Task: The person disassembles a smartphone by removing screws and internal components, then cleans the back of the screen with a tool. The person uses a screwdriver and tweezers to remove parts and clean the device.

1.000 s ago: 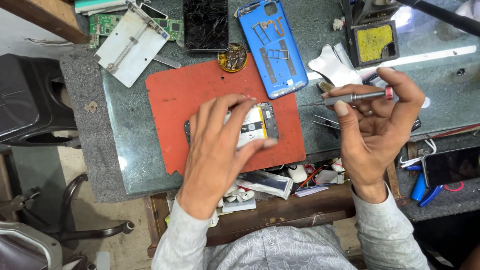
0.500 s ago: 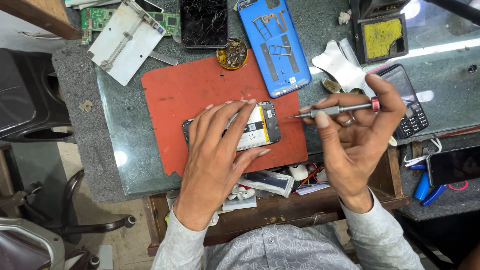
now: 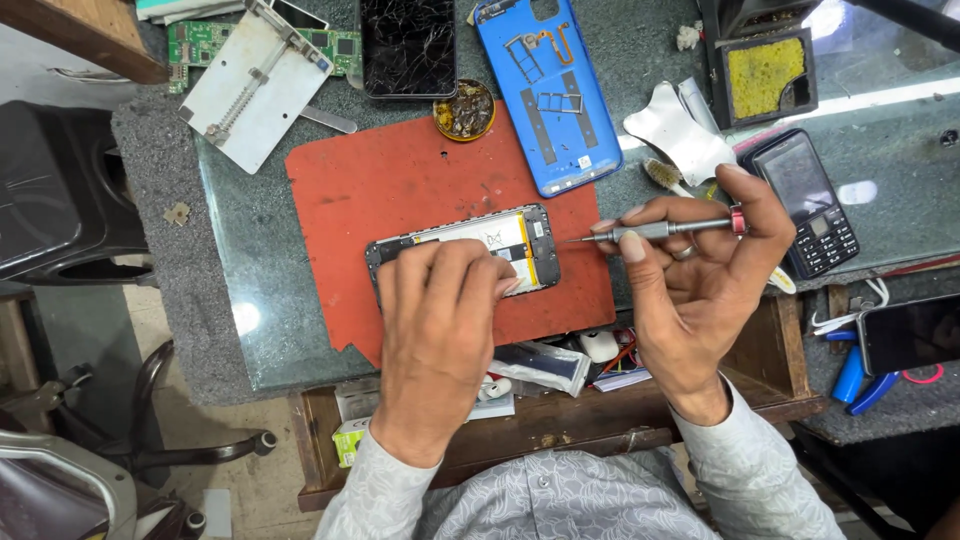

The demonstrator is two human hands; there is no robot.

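left hand (image 3: 437, 330) pressed flat on opened phone (image 3: 500, 243); right hand (image 3: 700, 280) pinching screwdriver (image 3: 660, 229).

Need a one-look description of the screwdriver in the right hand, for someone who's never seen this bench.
Start at the red mat in the middle of the glass-topped bench. On it lies an opened phone under the left hand; just right of the phone, the right hand holds the screwdriver level, tip toward the phone. It is a slim grey metal rod with a red ring at its cap end.
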